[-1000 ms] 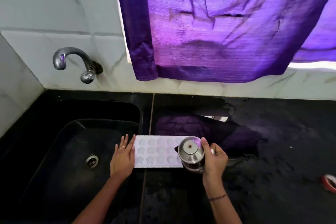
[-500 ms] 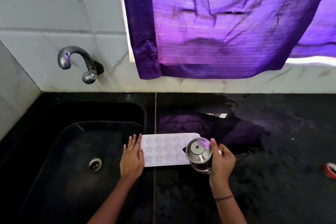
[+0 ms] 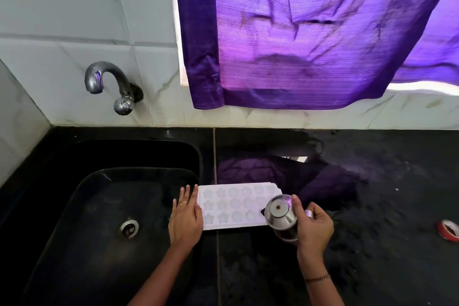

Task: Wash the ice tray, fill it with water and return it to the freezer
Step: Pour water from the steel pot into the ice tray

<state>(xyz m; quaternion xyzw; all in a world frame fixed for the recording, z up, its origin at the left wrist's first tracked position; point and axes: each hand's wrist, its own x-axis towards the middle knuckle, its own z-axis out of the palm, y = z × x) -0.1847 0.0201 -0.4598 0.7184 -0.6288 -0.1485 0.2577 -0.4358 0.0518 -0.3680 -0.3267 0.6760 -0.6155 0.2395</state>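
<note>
A white ice tray (image 3: 233, 204) with star-shaped cells lies flat on the black counter, just right of the sink. My left hand (image 3: 186, 216) rests with straight fingers against the tray's left end. My right hand (image 3: 311, 225) grips a small steel tumbler (image 3: 280, 215), tipped on its side over the tray's right end with its base facing me. No stream of water can be made out.
A black sink (image 3: 104, 206) with a round drain (image 3: 129, 227) lies to the left, with a steel tap (image 3: 109, 82) on the tiled wall above. A purple curtain (image 3: 310, 32) hangs behind. A red tape roll (image 3: 449, 230) lies at the counter's right edge.
The tumbler has stayed tilted over the tray's right end and my left hand has kept its place. The view has shifted slightly, with hands and tray lower and more to the right.
</note>
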